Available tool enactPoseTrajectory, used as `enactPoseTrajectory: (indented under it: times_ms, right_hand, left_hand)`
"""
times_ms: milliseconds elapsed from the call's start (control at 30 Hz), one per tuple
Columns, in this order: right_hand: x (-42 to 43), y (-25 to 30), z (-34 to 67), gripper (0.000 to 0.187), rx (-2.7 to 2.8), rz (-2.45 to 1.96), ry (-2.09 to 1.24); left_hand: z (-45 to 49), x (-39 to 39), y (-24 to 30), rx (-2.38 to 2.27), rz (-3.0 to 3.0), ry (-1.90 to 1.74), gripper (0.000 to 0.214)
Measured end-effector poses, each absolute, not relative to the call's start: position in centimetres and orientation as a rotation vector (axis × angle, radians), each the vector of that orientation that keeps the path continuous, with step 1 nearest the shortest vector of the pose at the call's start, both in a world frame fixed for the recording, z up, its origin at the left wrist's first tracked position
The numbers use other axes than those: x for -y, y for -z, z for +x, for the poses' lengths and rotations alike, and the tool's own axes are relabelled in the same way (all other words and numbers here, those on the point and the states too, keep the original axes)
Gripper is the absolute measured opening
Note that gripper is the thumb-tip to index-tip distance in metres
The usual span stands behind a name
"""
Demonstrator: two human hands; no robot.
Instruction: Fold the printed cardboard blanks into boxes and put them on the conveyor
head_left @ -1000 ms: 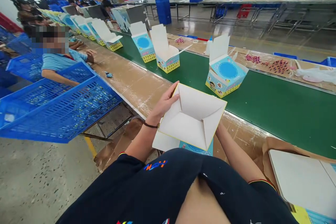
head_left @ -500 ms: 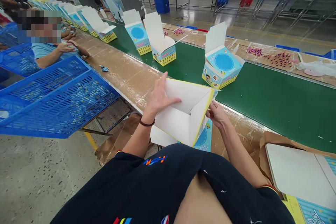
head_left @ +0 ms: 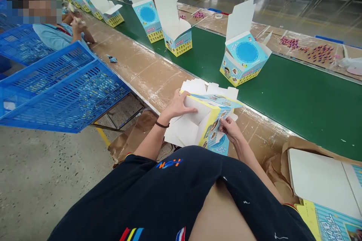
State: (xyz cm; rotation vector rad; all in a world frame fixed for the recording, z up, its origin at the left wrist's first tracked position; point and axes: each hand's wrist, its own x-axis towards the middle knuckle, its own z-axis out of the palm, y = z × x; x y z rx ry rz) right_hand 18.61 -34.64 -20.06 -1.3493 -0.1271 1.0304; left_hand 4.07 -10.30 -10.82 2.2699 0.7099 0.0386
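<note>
Your left hand sits wide and flat inside the printed carton; your right hand has a narrow grip on its edge; green conveyor belt just beyond.

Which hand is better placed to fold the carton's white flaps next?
Probably the left hand: it lies flat inside the carton, close below the white flaps, while the right hand is pinching the carton's printed outer side.

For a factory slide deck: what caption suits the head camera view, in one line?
Left hand and right hand hold a printed cardboard box beside a green conveyor belt.
</note>
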Motion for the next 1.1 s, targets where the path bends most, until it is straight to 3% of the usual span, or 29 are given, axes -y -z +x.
enactPoseTrajectory:
  times_ms: [67, 200, 267, 567, 733, 967, 1100]
  right_hand:
    - [34.9, 20.8, 18.0, 0.069, 0.091, -1.353, -1.058]
    - [35.7, 21.7, 17.3, 0.068, 0.044, -1.324, -1.051]
    - [36.0, 21.9, 17.0, 0.068, 0.022, -1.306, -1.027]
    - [35.6, 20.6, 17.0, 0.059, -0.046, -1.302, -1.011]
    - [34.8, 17.6, 17.5, 0.059, 0.024, -1.292, -0.908]
    - [34.8, 7.5, 16.2, 0.048, 0.756, -1.495, -0.324]
    - [34.1, 7.8, 14.9, 0.034, 1.224, -1.826, -0.033]
  left_hand:
    - [4.0, 10.1, 10.8, -0.647, 2.290, 0.029, 0.089]
    - [4.3, 10.6, 10.9, -0.530, 2.314, -0.043, 0.056]
    - [4.6, 11.2, 10.9, -0.525, 2.370, -0.097, 0.050]
    - [2.9, 10.6, 10.8, -0.466, 2.436, -0.055, 0.063]
    - [1.9, 10.7, 10.5, -0.469, 2.310, -0.260, 0.076]
    - [2.3, 10.0, 8.4, -0.393, 1.798, -0.655, 0.082]
    - [2.7, 8.5, 12.4, -0.543, 1.619, -0.515, 0.090]
